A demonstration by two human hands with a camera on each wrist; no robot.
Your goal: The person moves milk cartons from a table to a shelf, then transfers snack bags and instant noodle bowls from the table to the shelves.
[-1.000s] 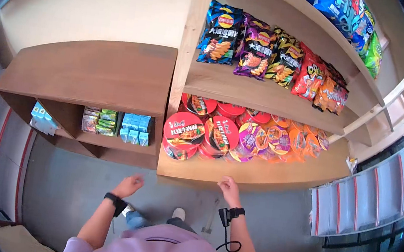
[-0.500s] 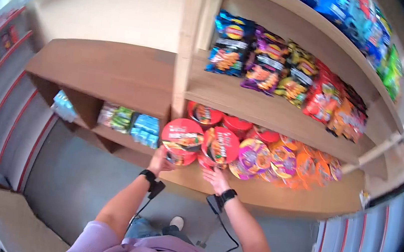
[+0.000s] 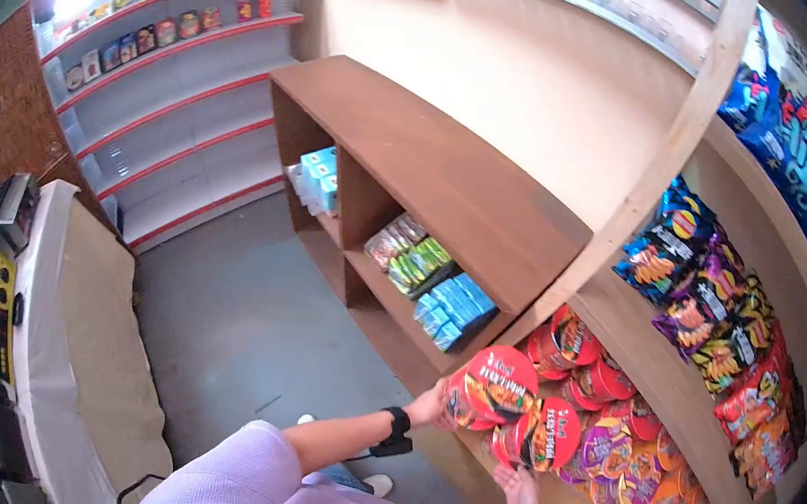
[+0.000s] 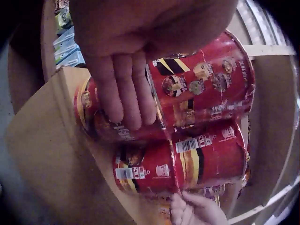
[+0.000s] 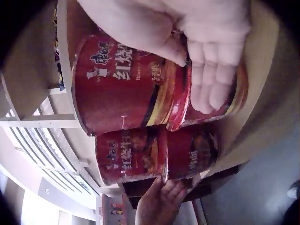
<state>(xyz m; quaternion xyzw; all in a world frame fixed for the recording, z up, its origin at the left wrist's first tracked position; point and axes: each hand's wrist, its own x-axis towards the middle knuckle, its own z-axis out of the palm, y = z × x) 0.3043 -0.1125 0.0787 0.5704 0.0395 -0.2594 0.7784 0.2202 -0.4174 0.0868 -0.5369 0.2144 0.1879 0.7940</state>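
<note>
Two front stacks of red noodle tubs stand side by side on the low wooden shelf. My left hand (image 3: 427, 406) touches the side of the left stack, whose top tub (image 3: 500, 383) shows its lid. In the left wrist view, straight fingers (image 4: 125, 91) lie on the lower tub (image 4: 143, 164)'s neighbour. My right hand (image 3: 518, 488) is at the front of the right stack, below its upper tub (image 3: 552, 434). The right wrist view shows its straight fingers (image 5: 213, 77) against a lower tub and the thumb by the seam with the upper tub (image 5: 119, 89).
Purple and orange tubs (image 3: 642, 483) sit right of the red ones, with more red tubs behind. Chip bags (image 3: 699, 308) fill the shelf above. A brown cabinet (image 3: 437, 145) holding small blue packs (image 3: 454, 309) adjoins on the left; a wooden post (image 3: 650, 172) rises between them.
Both hands came up from in front of the shelf to the red tubs and remain touching them. The head view has turned left, bringing the far white racks and a counter into sight.
</note>
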